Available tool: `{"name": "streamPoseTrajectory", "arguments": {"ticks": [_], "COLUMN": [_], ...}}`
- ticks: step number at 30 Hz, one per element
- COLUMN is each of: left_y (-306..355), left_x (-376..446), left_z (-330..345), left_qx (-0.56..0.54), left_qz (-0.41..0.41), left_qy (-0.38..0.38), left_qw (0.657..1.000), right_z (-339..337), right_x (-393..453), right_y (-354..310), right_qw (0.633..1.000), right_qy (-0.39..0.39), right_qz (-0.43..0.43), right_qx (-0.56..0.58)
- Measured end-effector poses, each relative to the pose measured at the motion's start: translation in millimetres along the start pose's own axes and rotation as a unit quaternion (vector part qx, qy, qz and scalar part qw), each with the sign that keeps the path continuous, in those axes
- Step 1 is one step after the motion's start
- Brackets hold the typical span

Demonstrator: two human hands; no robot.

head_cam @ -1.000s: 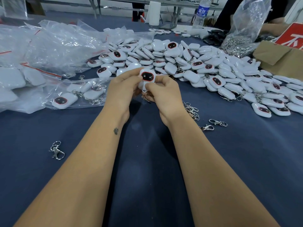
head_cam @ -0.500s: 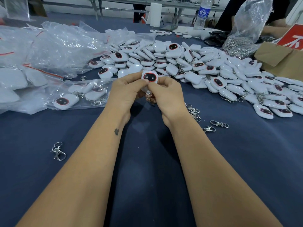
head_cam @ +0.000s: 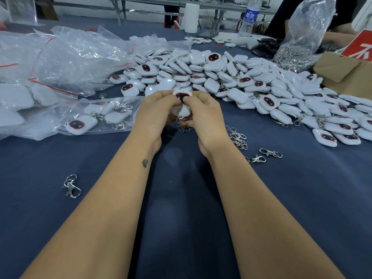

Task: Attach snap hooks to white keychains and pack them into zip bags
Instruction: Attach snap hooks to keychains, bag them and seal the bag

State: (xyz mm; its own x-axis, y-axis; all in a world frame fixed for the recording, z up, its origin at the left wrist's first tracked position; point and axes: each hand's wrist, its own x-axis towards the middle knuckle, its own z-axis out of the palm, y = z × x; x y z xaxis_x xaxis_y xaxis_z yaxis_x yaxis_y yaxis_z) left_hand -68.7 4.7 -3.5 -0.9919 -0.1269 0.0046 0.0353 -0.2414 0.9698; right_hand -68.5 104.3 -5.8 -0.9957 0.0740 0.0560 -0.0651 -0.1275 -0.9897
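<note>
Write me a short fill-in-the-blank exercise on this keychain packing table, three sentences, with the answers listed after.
1. Both the left hand and the right hand hold one white ____.
2. The lone snap hook lies on the table beside the person's ____ forearm.
3. The zip bag near the left hand already contains ____.

Answers: keychain; left; keychains
</note>
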Motion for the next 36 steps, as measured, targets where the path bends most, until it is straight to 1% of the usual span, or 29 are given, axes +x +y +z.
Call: {"name": "streamPoseTrajectory", "arguments": {"ticks": [6,12,19,27,36], "left_y": [1.8,1.5,-0.3,-0.9,-2.0], "left_x": [-0.7,-0.9,0.6,2.1,3.1], "left_z": [-1.0,-0.4,-0.7,-3.1,-3.3], "left_qx": [-0.015,-0.020,-0.014,0.000,0.015], "left_qz": [-0.010,-0.005,-0.006,-0.001,0.008], "left_qy": [-0.001,0.000,-0.002,0.000,-0.006], "left_qw": [1.000,1.000,1.000,1.000,1.000], "right_z": [-2.1,-1.1,-0.6,-1.6,-2.0], "right_x": [-2.3,-2.3,-0.1,0.5,0.6], "right_y": [-1.8,-0.7,0.5,0.6,0.7], "right_qw": [1.000,1.000,1.000,1.000,1.000], "right_qy": [-0.019,-0.014,-0.008,-0.015,-0.018], "right_qz": [0.000,-0.004,0.005,0.004,-0.001], "right_qx": [0.000,-0.006,-0.009,0.020,0.014]}}
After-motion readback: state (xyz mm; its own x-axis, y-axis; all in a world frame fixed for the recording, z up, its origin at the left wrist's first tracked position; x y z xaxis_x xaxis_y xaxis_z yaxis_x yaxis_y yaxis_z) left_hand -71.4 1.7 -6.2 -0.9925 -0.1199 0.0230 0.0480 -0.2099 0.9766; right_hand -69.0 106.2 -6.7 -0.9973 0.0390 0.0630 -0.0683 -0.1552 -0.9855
